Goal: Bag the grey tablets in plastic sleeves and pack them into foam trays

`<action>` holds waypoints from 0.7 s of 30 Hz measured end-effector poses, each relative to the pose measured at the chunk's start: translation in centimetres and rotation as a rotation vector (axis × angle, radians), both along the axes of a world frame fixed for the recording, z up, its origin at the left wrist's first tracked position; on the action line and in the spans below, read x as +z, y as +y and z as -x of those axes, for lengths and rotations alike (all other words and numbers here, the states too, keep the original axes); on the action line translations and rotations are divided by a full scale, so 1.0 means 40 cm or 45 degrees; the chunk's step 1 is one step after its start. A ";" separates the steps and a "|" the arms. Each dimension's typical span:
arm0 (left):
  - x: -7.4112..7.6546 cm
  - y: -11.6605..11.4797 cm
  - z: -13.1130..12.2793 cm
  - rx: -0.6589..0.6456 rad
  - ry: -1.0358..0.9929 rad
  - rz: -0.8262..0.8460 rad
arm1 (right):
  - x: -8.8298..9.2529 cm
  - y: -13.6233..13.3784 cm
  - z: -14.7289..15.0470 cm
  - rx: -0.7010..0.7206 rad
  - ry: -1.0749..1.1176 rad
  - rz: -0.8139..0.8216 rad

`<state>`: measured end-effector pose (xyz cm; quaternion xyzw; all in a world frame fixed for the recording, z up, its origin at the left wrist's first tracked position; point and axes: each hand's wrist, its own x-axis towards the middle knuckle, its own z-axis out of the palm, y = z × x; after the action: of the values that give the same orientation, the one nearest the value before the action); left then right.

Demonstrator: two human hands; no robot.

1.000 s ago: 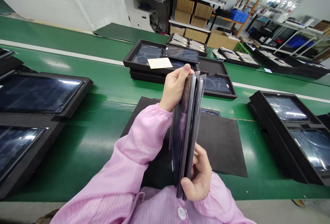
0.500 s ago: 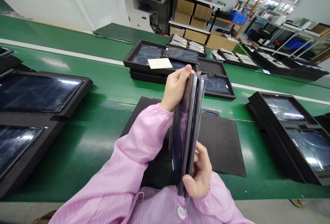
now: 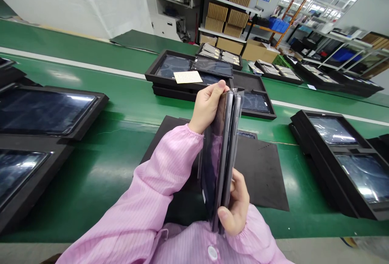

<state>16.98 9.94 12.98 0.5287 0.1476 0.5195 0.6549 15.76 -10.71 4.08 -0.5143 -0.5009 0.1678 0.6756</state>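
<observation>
Two tablets [image 3: 219,162] stand on edge, pressed face to back, upright in front of my chest. Clear film sticks out at their far top corner. My left hand [image 3: 208,104] grips the far end, its thumb along the top; its other fingers are partly hidden behind the tablets. Lower down and nearer to me, my right hand [image 3: 236,207] is wrapped round the near end from the right, thumb on the edge. Beneath them a black mat [image 3: 261,174] lies on the green bench [image 3: 112,179].
Black trays with tablets stand at left [image 3: 101,101] and right [image 3: 322,150]. Further back, a stacked tray [image 3: 152,71] bears tablets and a yellowish sticker sheet [image 3: 187,77]. Trays of small grey parts [image 3: 209,51] sit behind it. Shelves with cardboard boxes [image 3: 229,47] rise beyond the bench.
Both hands keep their hold on the tablets, which have hardly moved. The view has shifted very slightly.
</observation>
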 end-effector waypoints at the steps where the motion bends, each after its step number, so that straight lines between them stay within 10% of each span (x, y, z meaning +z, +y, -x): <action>1: 0.000 -0.001 0.001 0.002 0.001 -0.007 | -0.003 0.000 0.001 -0.001 0.003 -0.004; 10: 0.005 -0.009 0.015 -0.013 -0.030 -0.105 | -0.002 -0.006 0.012 -0.014 -0.036 -0.044; 21: -0.025 -0.035 0.046 -0.250 -0.081 -0.807 | 0.214 0.125 -0.140 0.083 -0.130 0.047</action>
<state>15.13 8.53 12.00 0.7013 -0.0934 0.4902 0.5090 21.34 -5.70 12.65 -0.5180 -0.5480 0.1725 0.6337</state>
